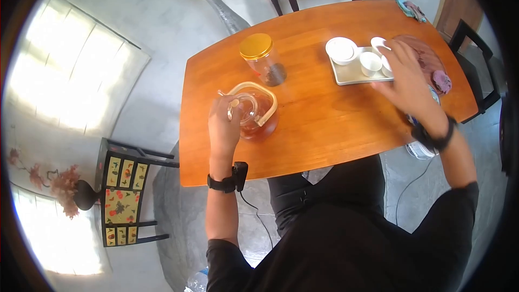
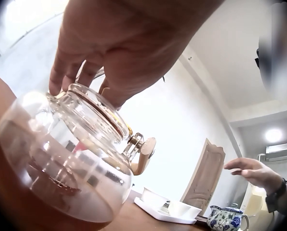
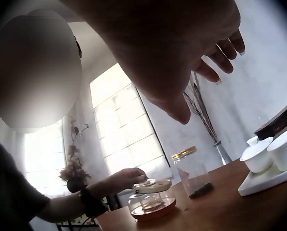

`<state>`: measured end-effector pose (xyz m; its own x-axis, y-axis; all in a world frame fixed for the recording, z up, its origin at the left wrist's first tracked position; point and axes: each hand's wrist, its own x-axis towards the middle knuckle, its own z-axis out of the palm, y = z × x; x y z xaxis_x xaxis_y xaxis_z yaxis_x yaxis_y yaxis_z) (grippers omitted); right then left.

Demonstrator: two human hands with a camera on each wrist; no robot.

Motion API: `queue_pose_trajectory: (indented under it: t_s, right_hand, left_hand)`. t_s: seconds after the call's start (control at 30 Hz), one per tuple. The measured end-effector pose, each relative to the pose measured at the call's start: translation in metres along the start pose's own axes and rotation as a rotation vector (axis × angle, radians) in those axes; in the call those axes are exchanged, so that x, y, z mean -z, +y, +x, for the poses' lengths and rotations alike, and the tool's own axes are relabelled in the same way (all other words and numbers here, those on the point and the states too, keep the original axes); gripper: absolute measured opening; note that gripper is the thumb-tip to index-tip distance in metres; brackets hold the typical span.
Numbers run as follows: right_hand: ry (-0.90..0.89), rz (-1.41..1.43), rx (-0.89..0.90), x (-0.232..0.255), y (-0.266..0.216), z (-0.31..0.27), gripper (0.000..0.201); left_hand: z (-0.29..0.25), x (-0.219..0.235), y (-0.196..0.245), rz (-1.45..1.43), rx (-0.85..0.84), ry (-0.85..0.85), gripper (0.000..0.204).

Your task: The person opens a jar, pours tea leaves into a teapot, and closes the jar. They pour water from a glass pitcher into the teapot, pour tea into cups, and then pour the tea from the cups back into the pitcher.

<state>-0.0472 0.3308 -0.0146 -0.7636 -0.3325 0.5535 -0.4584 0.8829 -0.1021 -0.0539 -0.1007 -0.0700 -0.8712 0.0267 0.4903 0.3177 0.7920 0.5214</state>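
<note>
A clear glass teapot [image 1: 266, 128] with amber liquid and a pale looped handle [image 1: 275, 100] stands on the table's left half. At its top, my left hand [image 1: 223, 124] pinches the glass lid; the fingers come down over it in the left wrist view, partly hiding it. My right hand [image 1: 406, 78] hovers with extended fingers over the right side of a white tray [image 1: 351, 78], holding nothing. On that tray are a lidded white bowl [image 3: 256, 156] and several white cups [image 1: 371, 65], some partly behind the right hand.
A gold-lidded jar [image 1: 257, 47] with dark contents stands behind the teapot. Right of the tray lie a brown board [image 1: 427, 57] and a crumpled purple thing [image 1: 441, 81]. A blue-and-white pot [image 2: 226, 219] stands near the right forearm. Folded cloths [image 1: 411, 9] lie at the far corner.
</note>
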Motion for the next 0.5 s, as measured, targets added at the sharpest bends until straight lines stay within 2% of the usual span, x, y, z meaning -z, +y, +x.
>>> queue_pose_trajectory:
  t_s: [0.07, 0.13, 0.23, 0.3, 0.33, 0.37, 0.4, 0.43, 0.47, 0.5]
  right_hand:
    - [0.077, -0.004, -0.001, 0.033, -0.026, -0.030, 0.065]
    - [0.025, 0.091, -0.068, 0.059, -0.053, -0.065, 0.063]
    - [0.046, 0.206, -0.135, 0.062, -0.066, -0.118, 0.055]
    - [0.071, 0.243, -0.176, 0.050, -0.072, -0.153, 0.051]
    - [0.129, 0.331, -0.353, 0.041, -0.076, -0.172, 0.043]
    - [0.187, 0.417, -0.530, 0.033, -0.078, -0.186, 0.036]
    - [0.188, 0.416, -0.537, 0.025, -0.080, -0.196, 0.036]
    - [0.216, 0.475, -0.624, 0.018, -0.082, -0.205, 0.030]
    - [0.246, 0.534, -0.713, 0.016, -0.084, -0.211, 0.025]
    - [0.252, 0.535, -0.723, 0.017, -0.084, -0.212, 0.025]
  left_hand:
    - [-0.001, 0.000, 0.006, -0.006, 0.053, -0.003, 0.023]
    - [-0.004, -0.001, 0.007, -0.020, 0.100, -0.009, 0.022]
    - [-0.012, -0.014, 0.007, -0.101, 0.092, 0.032, 0.029]
    - [-0.026, -0.024, 0.011, -0.198, 0.187, 0.168, 0.043]
    - [-0.034, -0.027, 0.011, -0.197, 0.186, 0.160, 0.043]
    - [-0.044, -0.029, 0.013, -0.159, 0.154, 0.190, 0.052]
    - [-0.052, -0.032, 0.015, -0.123, 0.120, 0.220, 0.060]
    - [-0.059, -0.033, 0.019, -0.123, 0.117, 0.213, 0.060]
    - [-0.064, -0.034, 0.023, -0.080, 0.122, 0.187, 0.069]
    - [-0.067, -0.035, 0.026, -0.036, 0.123, 0.161, 0.079]
